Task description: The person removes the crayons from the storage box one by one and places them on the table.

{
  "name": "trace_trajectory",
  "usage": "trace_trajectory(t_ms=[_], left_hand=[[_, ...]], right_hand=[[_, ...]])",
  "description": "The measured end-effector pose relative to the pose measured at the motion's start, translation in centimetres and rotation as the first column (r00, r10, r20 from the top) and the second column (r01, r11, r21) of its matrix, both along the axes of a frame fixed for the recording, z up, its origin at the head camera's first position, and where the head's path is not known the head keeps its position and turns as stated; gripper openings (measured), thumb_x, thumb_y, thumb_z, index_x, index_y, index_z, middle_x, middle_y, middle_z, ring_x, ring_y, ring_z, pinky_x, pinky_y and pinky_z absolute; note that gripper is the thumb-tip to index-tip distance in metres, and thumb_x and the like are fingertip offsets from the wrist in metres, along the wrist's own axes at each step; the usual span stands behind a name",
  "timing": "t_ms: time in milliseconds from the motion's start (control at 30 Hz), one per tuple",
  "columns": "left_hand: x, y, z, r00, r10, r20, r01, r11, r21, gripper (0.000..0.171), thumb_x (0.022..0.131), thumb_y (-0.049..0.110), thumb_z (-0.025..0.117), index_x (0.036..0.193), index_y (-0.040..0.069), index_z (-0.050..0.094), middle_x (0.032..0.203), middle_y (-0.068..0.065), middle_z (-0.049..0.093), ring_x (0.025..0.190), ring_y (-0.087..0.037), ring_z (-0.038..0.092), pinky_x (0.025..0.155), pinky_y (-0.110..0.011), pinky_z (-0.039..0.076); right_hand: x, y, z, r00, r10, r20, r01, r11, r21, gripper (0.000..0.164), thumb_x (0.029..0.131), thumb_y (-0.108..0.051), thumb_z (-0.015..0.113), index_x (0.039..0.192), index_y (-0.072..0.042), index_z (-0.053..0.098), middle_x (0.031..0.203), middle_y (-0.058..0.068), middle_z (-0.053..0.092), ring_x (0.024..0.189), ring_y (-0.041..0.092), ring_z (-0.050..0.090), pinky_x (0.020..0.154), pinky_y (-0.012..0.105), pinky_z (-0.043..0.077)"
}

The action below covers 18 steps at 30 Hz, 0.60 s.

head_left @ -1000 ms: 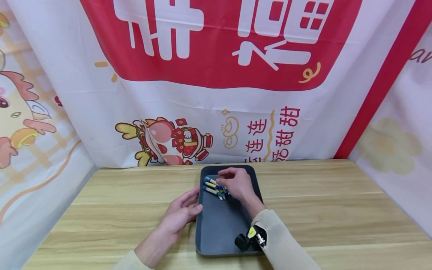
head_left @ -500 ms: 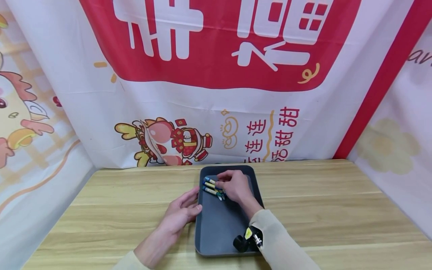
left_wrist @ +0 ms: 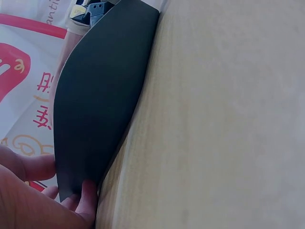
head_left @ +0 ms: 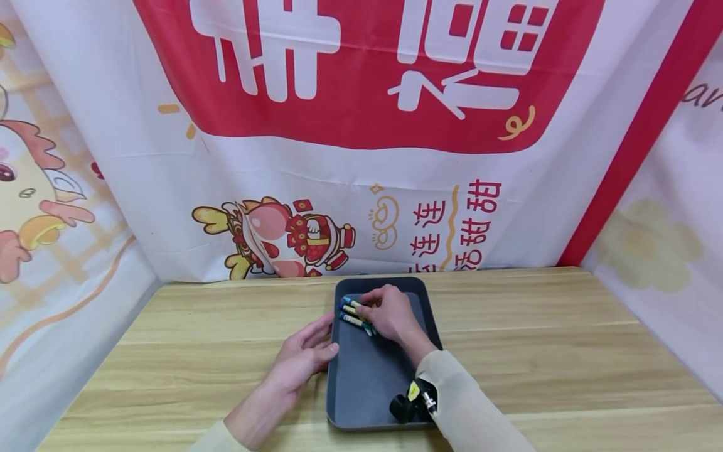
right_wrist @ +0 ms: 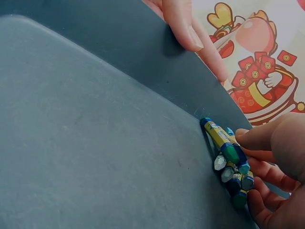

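Inside the dark grey tray (head_left: 367, 383), several crayons (head_left: 353, 321) with blue, green and white ends lie bunched against its left wall near the far end. My right hand (head_left: 393, 314) is over the bunch and holds it; in the right wrist view, thumb and curled fingers of that hand (right_wrist: 281, 162) press round the right side of the stacked crayons (right_wrist: 226, 157). Some crayons are hidden behind the fingers. My left hand (head_left: 298, 359) grips the tray's left wall: the left wrist view has fingers (left_wrist: 87, 202) against the tray's outer side (left_wrist: 100, 105), the thumb at its rim.
The tray stands lengthwise on a wooden table (head_left: 198, 358), its far end close to a printed cloth backdrop (head_left: 350, 169). Cloth also hangs at both sides. A small black camera (head_left: 403, 407) on the right wrist hangs over the tray's near right corner.
My right hand has shifted slightly left over the crayons, which are bunched closer to the left wall. The left hand and the tray have stayed in place.
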<state>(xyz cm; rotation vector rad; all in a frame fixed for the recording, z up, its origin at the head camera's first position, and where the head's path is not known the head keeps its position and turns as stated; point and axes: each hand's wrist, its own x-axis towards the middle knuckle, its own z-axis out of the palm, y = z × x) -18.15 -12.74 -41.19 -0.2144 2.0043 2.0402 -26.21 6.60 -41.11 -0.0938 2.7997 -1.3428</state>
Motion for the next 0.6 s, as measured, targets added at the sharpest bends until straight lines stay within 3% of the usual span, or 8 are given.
trace_trajectory(t_ms=[367, 600], left_hand=[[-0.05, 0.11, 0.01, 1.000, 0.004, -0.008, -0.004, 1.000, -0.003, 0.063, 0.101, 0.003, 0.066, 0.159, 0.018, 0.050, 0.164, -0.021, 0.048, 0.145, -0.038, 0.055, 0.103, -0.041, 0.060], [0.00, 0.11, -0.09, 1.000, 0.007, -0.022, -0.007, 1.000, 0.006, 0.063, 0.100, 0.002, 0.067, 0.159, 0.016, 0.050, 0.163, -0.022, 0.049, 0.145, -0.039, 0.055, 0.101, -0.039, 0.061]], right_hand=[[-0.28, -0.12, 0.14, 0.999, 0.034, 0.006, -0.034, 0.999, 0.028, 0.024, 0.096, -0.024, 0.080, 0.117, -0.016, 0.083, 0.111, 0.004, 0.074, 0.092, 0.020, 0.059, 0.078, 0.031, 0.045], [-0.40, -0.23, -0.02, 0.999, 0.046, 0.016, -0.047, 0.999, 0.026, 0.023, 0.095, -0.024, 0.081, 0.116, -0.015, 0.083, 0.115, 0.005, 0.077, 0.098, 0.021, 0.062, 0.088, 0.038, 0.051]])
